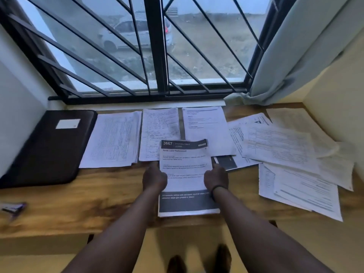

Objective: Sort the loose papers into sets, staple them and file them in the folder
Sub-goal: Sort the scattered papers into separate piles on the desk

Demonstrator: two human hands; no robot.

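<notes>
Folder (49,146) sits closed at the counter's (98,194) left, sorted stacks (114,138) beside it. Left hand (154,177) and right hand (216,177) grip the "3667" set (186,174) by its side edges, probably pinching; loose papers (285,150) sprawl right.

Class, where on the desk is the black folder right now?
In the head view, the black folder lies closed at the desk's far left, below the window, just left of the first paper stack.

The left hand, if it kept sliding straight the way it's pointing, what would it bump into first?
The left hand grips the left edge of the 3667 sheet and points toward the window. Straight on, it would probably first meet the handwritten paper pile just beyond its fingers; depth is hard to judge.
</notes>
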